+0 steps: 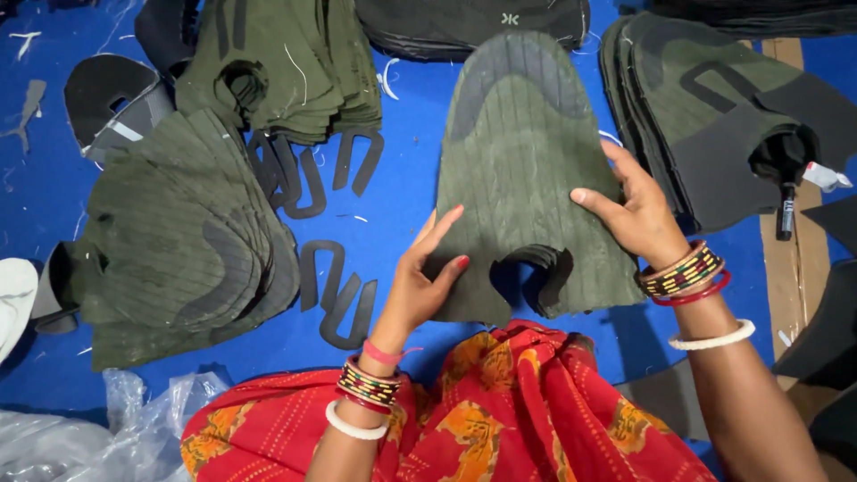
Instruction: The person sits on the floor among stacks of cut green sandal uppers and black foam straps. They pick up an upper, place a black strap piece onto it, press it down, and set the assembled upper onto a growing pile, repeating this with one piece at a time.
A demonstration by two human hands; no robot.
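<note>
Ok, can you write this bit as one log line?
left hand: holds green cut pieces | right hand: holds same stack | surface: blue sheet

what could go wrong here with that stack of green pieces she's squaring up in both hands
The stack of green pieces is held only at its edges by the left hand and right hand, so lower layers, already fanned at the notch, may slip askew. It could also get mixed into the neighbouring green pile.

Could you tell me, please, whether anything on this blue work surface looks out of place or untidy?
Mostly orderly. White thread scraps litter the blue surface, and the left stack of green pieces has slumped into a fan.
</note>
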